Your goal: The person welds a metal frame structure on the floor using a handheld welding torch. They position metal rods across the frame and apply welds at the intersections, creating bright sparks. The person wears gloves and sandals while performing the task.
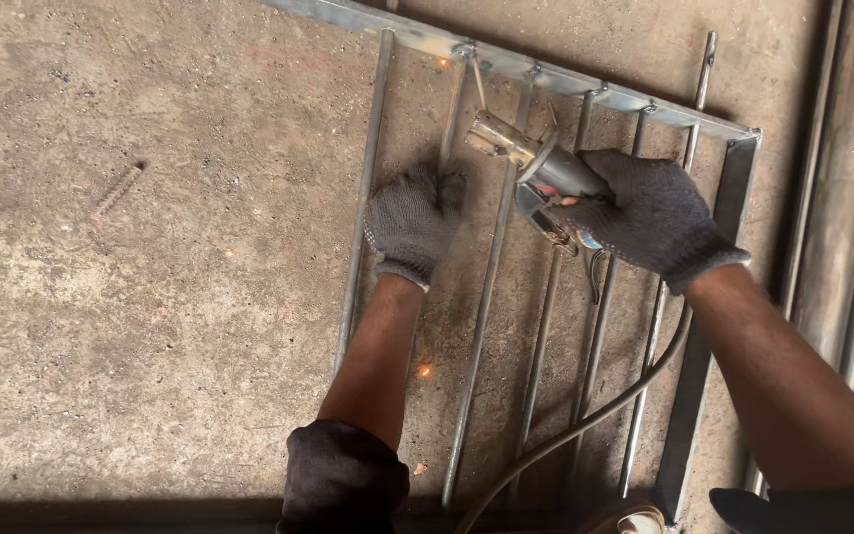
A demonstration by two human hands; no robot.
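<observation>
From the head camera we look down on a metal grille (546,297) lying flat on the concrete floor (150,297): thin upright rods joined to a flat bar (506,61) across the top, with a wider flat strip down the right side. Our left hand (412,220), in a grey knitted glove, lies palm down on one of the rods near the top, fingers pressed together over it, holding the frame steady. Our right hand (644,213), in a darker glove, has its grip wrapped tight around the body of a welding tool (536,168), whose shiny metal nose points up and left toward the joint where a rod meets the top bar. A thin wire or rod runs from the nose to that joint. A few orange sparks (425,371) lie on the floor and one glows near the top bar. A grey cable (595,415) trails from the tool down across the rods toward us.

We judge the work in hand to be joining the rods to the top bar, one joint at a time. The next move, as we see it, calls for a steady tip on the joint and the left hand keeping the rod from shifting.

We see no packages, labels or signs. A short ribbed bolt (116,191) lies alone on the floor to the left, well apart from the grille, and long metal bars (842,198) lie along the right edge.
</observation>
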